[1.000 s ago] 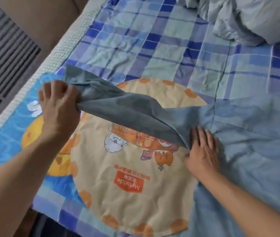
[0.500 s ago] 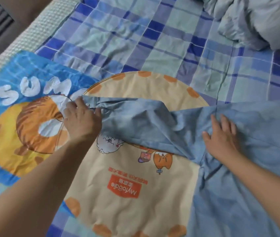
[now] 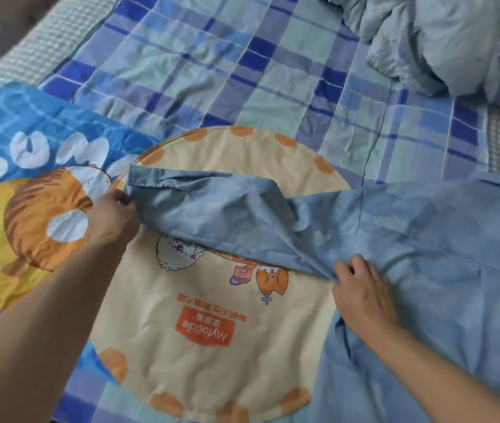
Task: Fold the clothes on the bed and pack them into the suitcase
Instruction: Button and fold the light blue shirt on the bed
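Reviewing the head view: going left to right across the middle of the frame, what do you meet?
Blue cartoon towel → left hand pinching the cuff end → shirt sleeve lying over the round beige mat → right hand gripping cloth at the sleeve's base → blue shirt body.

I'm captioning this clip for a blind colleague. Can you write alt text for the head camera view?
A person spreads a blue shirt on a bed: the left hand pinches the sleeve near its cuff, the right hand grips the fabric where the sleeve meets the body. The sleeve lies across a round beige mat on a plaid sheet.
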`<state>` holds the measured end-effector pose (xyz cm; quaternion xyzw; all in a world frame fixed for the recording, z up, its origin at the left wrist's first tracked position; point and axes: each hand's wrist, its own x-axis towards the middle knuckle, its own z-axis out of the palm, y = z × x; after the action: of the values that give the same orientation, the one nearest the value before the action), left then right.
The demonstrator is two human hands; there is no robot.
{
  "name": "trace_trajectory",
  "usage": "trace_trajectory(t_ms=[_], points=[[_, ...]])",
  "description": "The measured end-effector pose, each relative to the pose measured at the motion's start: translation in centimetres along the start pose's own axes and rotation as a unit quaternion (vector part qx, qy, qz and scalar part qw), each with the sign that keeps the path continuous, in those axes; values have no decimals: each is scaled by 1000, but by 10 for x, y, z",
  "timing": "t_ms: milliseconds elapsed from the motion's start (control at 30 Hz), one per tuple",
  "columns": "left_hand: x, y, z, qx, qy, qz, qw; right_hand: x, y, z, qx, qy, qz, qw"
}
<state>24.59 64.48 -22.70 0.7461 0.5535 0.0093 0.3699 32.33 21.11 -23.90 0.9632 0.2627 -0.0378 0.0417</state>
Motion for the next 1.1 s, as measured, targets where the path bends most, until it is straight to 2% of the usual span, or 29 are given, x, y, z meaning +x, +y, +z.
trace_trajectory(t_ms=[33, 67, 133, 167, 200, 267, 300, 333, 367, 400, 433, 467, 500, 533, 567, 633, 667, 733, 767, 833, 900, 967, 1033, 1100], points=[[1, 6, -9, -126, -19, -5, 992, 2, 1, -4, 24, 13, 9, 1000], [-3, 14, -20, -285, -42, -13, 958, 2, 2, -8, 55, 30, 18, 998], [-12, 28, -47, -533, -85, 0, 842, -1, 6, -16, 95, 78, 16, 992], [-18, 32, -60, -590, -108, 15, 800, -4, 8, -20, 100, 100, 3, 990], [-25, 34, -69, -620, -127, 27, 774, -7, 10, -22, 98, 113, -9, 989], [-30, 22, -76, -647, -140, 8, 749, -14, 14, -22, 87, 104, -27, 990], [-32, 11, -76, -629, -119, -16, 768, -17, 15, -20, 77, 84, -34, 993], [-32, -5, -73, -580, -100, -39, 807, -20, 18, -16, 63, 59, -42, 995], [-32, -25, -68, -493, -59, -76, 865, -22, 22, -13, 47, 35, -57, 997], [-31, -47, -64, -373, -18, -101, 922, -22, 26, -11, 32, 20, -84, 996], [-32, -65, -61, -239, 8, -131, 962, -21, 30, -12, 26, 14, -114, 993], [-26, -88, -59, -84, 23, -136, 987, -17, 32, -13, 36, 11, -143, 989], [-26, -101, -60, 39, 46, -134, 989, -11, 33, -16, 53, 16, -167, 984], [-26, -107, -58, 87, 68, -127, 986, -2, 33, -18, 68, 25, -180, 981], [-25, -106, -55, 89, 105, -103, 985, 11, 31, -19, 78, 30, -171, 982], [-23, -92, -44, 115, 173, 46, 977, 47, 27, -18, 93, 36, -88, 991], [-22, -81, -34, 146, 177, 143, 963, 69, 24, -18, 99, 29, -36, 994], [-6, -64, -16, 228, 114, 307, 917, 113, 25, -15, 89, -31, 30, 995], [5, -60, -10, 277, 67, 344, 895, 132, 27, -13, 67, -70, 42, 994], [21, -52, -8, 383, -30, 383, 840, 157, 30, -8, 19, -157, 71, 985], [29, -45, -18, 434, -35, 451, 779, 169, 28, -3, -8, -202, 109, 973], [35, -33, -32, 427, 29, 457, 780, 172, 28, -3, -11, -170, 118, 978], [39, -18, -35, 438, 66, 439, 782, 173, 27, -2, 35, -73, 125, 989], [41, -11, -27, 472, 86, 406, 778, 163, 16, -7, 91, -15, 120, 989]])
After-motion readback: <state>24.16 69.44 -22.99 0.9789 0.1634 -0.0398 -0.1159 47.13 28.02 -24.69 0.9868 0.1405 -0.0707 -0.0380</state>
